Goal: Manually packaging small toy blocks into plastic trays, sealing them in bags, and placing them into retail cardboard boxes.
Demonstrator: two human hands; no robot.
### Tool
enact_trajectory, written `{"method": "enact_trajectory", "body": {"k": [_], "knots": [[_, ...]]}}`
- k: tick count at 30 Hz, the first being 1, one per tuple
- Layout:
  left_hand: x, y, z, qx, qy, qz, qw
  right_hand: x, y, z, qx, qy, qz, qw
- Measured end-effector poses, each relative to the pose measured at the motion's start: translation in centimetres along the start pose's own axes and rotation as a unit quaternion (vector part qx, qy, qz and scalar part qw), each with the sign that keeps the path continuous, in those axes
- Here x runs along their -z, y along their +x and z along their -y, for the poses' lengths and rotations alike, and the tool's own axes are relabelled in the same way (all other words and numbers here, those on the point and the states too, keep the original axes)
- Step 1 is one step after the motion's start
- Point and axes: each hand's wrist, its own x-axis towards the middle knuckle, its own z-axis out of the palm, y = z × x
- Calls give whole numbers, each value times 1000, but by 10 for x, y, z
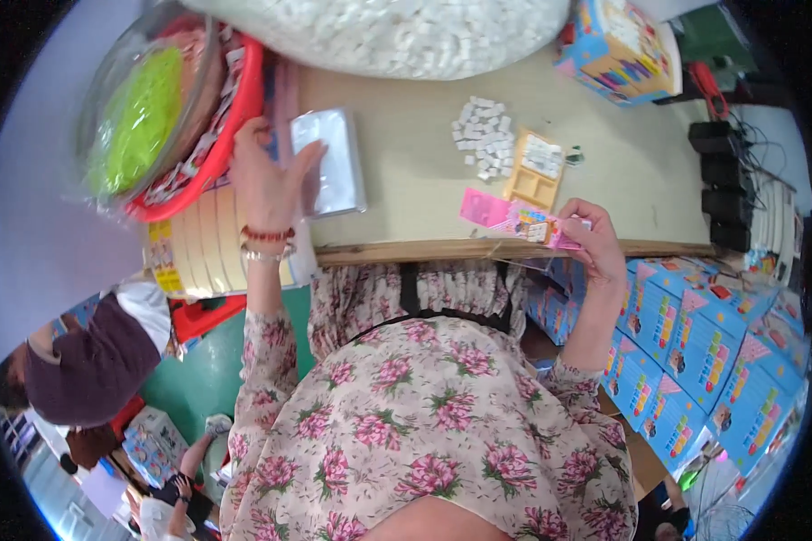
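My left hand is at the left of the table, thumb spread away from the fingers. Its fingertips are by the rim of a red basin, and its thumb reaches over a stack of clear plastic bags. My right hand pinches the right end of a pink printed card at the table's front edge. Just beyond the card lies a tan plastic tray with compartments, white pieces in its far part. Beside it is a loose pile of small white blocks.
A big clear bag of white blocks fills the table's far side. The basin holds bagged green pieces. A printed carton stands far right, black power adapters below it. Blue boxes are stacked at right; other people sit at left.
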Motion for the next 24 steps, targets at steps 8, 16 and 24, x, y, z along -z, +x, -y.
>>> {"method": "enact_trajectory", "body": {"k": [8,16,24], "knots": [[2,-48,-146,-181,-265,172,931,-7,-9,17,-4,-11,82,997],[-77,-61,-135,172,-495,508,683,9,6,-8,-6,-99,-6,995],[-123,-49,-157,59,-314,380,868,7,31,-32,56,-242,-207,946]]}}
